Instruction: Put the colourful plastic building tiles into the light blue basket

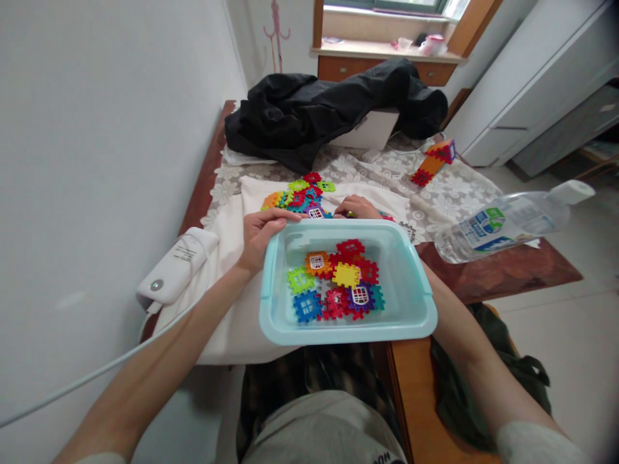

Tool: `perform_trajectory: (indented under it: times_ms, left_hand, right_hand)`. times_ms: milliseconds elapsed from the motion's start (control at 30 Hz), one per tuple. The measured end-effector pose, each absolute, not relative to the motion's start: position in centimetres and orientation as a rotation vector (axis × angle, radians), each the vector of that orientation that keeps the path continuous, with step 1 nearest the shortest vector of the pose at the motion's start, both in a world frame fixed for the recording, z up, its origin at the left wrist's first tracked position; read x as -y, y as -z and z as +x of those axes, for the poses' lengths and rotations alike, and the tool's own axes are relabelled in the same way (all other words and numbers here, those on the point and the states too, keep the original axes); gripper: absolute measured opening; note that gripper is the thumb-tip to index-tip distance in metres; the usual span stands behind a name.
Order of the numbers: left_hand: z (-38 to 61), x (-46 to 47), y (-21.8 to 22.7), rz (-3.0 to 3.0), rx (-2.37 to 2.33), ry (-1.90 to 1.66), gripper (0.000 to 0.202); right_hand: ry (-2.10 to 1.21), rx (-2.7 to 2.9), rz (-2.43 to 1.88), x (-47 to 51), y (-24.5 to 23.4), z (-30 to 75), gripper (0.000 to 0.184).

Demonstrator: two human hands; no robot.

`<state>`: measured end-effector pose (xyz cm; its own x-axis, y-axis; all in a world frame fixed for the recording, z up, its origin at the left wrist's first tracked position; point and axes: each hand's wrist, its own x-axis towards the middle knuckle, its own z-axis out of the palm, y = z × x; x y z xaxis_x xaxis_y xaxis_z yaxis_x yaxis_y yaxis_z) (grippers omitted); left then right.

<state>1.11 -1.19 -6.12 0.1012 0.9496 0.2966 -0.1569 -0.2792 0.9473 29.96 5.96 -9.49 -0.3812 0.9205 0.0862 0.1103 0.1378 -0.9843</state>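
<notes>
The left hand (260, 237) is touching the far-left corner of the blue tub (348, 335), which is holding loose tiles (346, 276); the right hand (358, 206) is curling beyond the far rim, near a tile pile (298, 196) on the counter (503, 278); whether either is pinching anything, I cannot tell

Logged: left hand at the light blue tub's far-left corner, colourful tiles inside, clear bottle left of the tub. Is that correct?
Wrong side: the head view shows the clear bottle right of the light blue tub. The left hand at its far-left corner and colourful tiles inside are correct.
</notes>
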Motion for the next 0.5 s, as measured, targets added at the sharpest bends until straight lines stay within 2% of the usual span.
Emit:
perform_trajectory:
  times_ms: [100,200,367,500]
  left_hand:
    - [1.1,1.2,6.1,1.366,-0.857,-1.386,0.021]
    - [1.1,1.2,6.1,1.353,-0.857,-1.385,0.02]
    - [1.1,1.2,6.1,1.359,-0.848,-1.384,0.021]
    - [1.1,1.2,6.1,1.351,-0.857,-1.388,0.021]
  right_hand:
    - [-0.952,1.754,-1.103,-5.5,9.7,30.2,0.032]
    - [-0.768,1.789,-1.143,-5.6,10.0,30.4,0.04]
    - [-0.8,1.661,-1.122,-6.3,10.3,31.0,0.051]
    - [-0.831,1.532,-1.089,-6.6,10.4,31.3,0.053]
